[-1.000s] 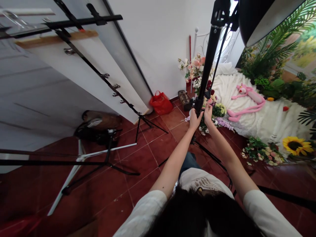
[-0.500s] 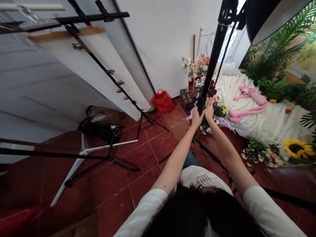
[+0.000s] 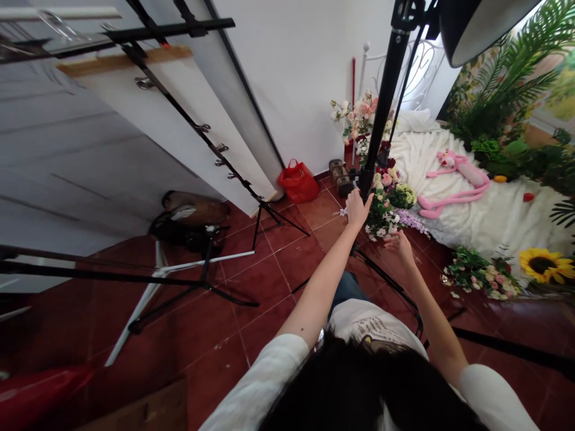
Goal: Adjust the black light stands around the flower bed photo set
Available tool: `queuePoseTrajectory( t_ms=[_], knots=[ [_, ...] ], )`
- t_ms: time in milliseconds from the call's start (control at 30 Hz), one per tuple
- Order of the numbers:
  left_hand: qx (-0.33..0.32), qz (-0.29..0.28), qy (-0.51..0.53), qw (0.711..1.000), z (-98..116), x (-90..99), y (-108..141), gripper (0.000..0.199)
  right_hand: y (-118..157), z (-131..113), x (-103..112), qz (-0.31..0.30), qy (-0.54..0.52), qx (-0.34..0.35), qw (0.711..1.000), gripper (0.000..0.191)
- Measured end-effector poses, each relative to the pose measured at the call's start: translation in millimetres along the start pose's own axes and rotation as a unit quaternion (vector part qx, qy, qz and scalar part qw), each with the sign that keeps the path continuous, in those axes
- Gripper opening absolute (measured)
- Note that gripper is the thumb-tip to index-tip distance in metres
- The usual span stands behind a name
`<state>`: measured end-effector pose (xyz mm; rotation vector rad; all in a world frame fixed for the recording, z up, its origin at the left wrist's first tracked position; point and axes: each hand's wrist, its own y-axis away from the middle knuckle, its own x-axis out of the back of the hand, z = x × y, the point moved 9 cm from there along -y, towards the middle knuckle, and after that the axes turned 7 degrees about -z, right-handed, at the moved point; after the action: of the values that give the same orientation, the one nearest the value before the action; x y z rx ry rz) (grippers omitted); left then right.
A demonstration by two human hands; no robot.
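My left hand (image 3: 358,209) is wrapped round the lower part of a thick black stand pole (image 3: 383,108), its thumb pointing up along it. The pole rises away from me to a black lamp shade (image 3: 476,27) at the upper right. My right hand (image 3: 401,245) is off the pole, lower and to its right, in front of the flowers (image 3: 384,218); its fingers are partly spread and hold nothing that I can see. The stand's black leg (image 3: 381,275) spreads over the floor beneath my arms.
Another black stand holds a clipped white board (image 3: 215,131) at the left. A red bag (image 3: 299,181) and a brown case (image 3: 340,178) sit by the wall. A pink plush toy (image 3: 469,173) lies on white fabric at the right, near a sunflower (image 3: 543,265).
My right hand has let go of the pole and moved down and to the right. My left hand stays on the pole. The lamp shade has shifted slightly up and left in view.
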<state>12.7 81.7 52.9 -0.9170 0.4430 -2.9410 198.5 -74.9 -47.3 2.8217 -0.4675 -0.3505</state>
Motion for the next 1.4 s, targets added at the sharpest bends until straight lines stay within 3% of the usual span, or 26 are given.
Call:
queuePoseTrajectory(
  t_ms=[167,300,400,500,600,700,767,833,900,1000,1133,1267,1400],
  knots=[
    [0.097,0.055,-0.006,0.994,1,-3.8,23,0.055,88,55,108,0.115,-0.027,-0.045,0.992,0.049],
    [0.155,0.058,-0.020,0.986,-12,-27.7,64,0.060,161,98,178,0.221,-0.081,-0.079,0.969,0.043],
    [0.196,-0.022,-0.048,0.979,-22,-64.9,99,0.070,210,115,210,0.289,-0.129,-0.054,0.947,0.041],
    [0.203,-0.174,-0.070,0.961,-11,-122.7,136,0.061,248,119,225,0.344,-0.168,-0.016,0.924,0.040],
    [0.098,-0.365,-0.060,0.924,40,-195.8,183,0.039,275,112,232,0.376,-0.200,0.029,0.904,0.037],
    [-0.056,-0.536,-0.019,0.842,118,-261.3,253,0.024,299,104,239,0.400,-0.228,0.059,0.886,0.034],
    [-0.141,-0.602,0.052,0.784,177,-289.4,302,0.019,314,98,244,0.411,-0.245,0.076,0.875,0.034],
    [-0.193,-0.640,0.172,0.724,237,-303.5,347,0.019,328,90,250,0.413,-0.261,0.096,0.867,0.035],
    [-0.225,-0.644,0.290,0.672,293,-305.5,381,0.029,340,79,257,0.407,-0.289,0.114,0.859,0.034],
    [-0.243,-0.623,0.389,0.634,354,-301.2,410,0.044,352,56,268,0.385,-0.366,0.142,0.835,0.026],
    [-0.231,-0.610,0.408,0.638,389,-303.4,424,0.047,353,6,282,0.302,-0.459,0.211,0.808,0.020],
    [-0.231,-0.621,0.394,0.637,392,-310.6,428,0.046,350,-41,294,0.238,-0.425,0.253,0.836,0.027],
    [-0.235,-0.621,0.392,0.637,391,-311.1,429,0.045,348,-59,301,0.213,-0.411,0.259,0.848,0.029]
  ],
)
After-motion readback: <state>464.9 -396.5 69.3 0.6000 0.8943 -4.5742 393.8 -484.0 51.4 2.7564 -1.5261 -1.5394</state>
